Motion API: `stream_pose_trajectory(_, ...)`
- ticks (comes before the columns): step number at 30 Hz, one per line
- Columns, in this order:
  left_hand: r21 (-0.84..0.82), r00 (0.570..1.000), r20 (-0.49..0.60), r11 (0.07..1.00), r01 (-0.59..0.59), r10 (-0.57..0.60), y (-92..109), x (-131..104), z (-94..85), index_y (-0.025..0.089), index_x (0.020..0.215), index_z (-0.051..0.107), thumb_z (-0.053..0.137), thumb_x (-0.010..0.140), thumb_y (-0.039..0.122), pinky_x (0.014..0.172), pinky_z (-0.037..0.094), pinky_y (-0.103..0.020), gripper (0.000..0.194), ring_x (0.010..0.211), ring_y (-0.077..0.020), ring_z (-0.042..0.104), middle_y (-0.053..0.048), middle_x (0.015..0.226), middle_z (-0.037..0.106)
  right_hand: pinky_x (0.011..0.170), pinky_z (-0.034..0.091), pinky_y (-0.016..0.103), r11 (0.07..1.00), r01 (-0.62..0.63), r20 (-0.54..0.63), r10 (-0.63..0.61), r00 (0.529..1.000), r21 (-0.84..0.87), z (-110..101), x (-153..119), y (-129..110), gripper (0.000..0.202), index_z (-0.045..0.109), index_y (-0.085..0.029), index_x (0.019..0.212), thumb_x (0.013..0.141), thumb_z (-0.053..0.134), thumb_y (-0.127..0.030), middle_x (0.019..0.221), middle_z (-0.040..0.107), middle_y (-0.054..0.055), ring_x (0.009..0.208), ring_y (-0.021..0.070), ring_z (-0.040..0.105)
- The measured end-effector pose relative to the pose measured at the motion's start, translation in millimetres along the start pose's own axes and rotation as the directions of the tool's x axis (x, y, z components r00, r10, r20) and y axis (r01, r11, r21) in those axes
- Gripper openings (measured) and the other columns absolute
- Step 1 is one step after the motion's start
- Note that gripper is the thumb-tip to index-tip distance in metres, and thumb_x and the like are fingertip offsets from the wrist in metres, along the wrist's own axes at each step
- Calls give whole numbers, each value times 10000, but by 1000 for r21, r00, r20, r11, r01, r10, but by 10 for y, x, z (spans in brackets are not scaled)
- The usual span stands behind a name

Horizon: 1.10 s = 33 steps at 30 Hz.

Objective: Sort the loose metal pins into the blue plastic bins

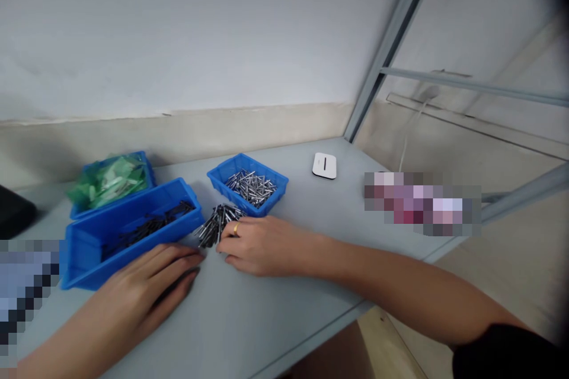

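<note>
On the grey table, a loose pile of dark and silvery metal pins (219,222), which look like blind rivets, lies between two blue bins. My right hand (258,246), with a ring on one finger, reaches over the pile's right side. Its fingers are bent and closed at the pins; what they pinch is hidden. My left hand (164,275) lies at the front of the long blue bin (128,207), fingers stretched out and thumb apart, holding nothing. Dark pins (155,225) lie inside that bin. Behind the pile, a smaller blue bin (222,180) holds many silvery pins (253,186).
A third blue bin (144,160) holds green plastic bags (109,180) at the back left. A white square device (324,166) lies near the back. A grey metal post (391,41) rises at the right. Blurred patches cover things at both sides.
</note>
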<state>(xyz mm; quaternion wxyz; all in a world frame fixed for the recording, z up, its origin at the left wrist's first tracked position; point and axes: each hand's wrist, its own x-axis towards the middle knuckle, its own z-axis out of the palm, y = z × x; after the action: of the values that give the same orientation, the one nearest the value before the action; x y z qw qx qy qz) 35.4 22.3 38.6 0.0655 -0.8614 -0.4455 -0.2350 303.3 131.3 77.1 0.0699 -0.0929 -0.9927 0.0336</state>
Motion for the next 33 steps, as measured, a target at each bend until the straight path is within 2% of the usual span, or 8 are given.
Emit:
stream_pose_trajectory(6, -10, 1000, 12, 1000, -5, 5, -18, -15, -9, 341, 1192, 784, 538, 1102, 488, 851, 664, -267, 301, 928, -199, 839, 12, 1074, 853, 682, 524, 304, 998, -48, -18, 49, 999, 29, -38, -14, -8, 220, 698, -175, 1187, 1100, 496, -174, 1281, 716, 76, 989, 186, 711)
stream_pose_trajectory(11, -23, 998, 49, 999, 27, -25, -23, -30, -14, 346, 1207, 787, 541, 1104, 475, 862, 659, -277, 296, 956, -205, 833, 4, 1107, 849, 659, 503, 284, 995, -89, 14, 88, 996, 43, -49, -24, -14, 233, 694, -170, 1205, 1100, 488, -153, 1307, 706, 87, 959, 173, 718)
stream_pose_trajectory(17, -13, 999, -3, 999, -49, 49, 23, 65, -54, 313, 1158, 779, 557, 1104, 439, 831, 646, -240, 261, 901, -177, 837, 17, 1042, 853, 625, 475, 292, 998, -57, 27, 57, 998, 32, -38, -35, 4, 246, 676, -176, 1204, 1059, 508, -70, 1240, 717, 58, 977, 178, 702)
stream_pose_trajectory(26, -2, 1000, 9, 1000, -28, 28, 9, 23, -28, 335, 1169, 771, 541, 1108, 446, 819, 658, -266, 262, 909, -185, 837, 21, 1053, 847, 604, 458, 307, 999, -39, 23, 39, 999, 6, -32, -27, 14, 216, 677, -178, 1134, 1057, 519, -54, 1157, 714, 54, 908, 171, 670)
stream_pose_trajectory(33, -32, 999, 35, 999, 3, -2, -73, -77, 13, 365, 1232, 777, 570, 1090, 442, 876, 655, -273, 263, 974, -196, 827, 24, 1111, 850, 592, 435, 305, 999, -25, -5, 25, 1000, -28, 4, -27, 16, 183, 646, -174, 1098, 1093, 486, -83, 1090, 710, 50, 858, 169, 658)
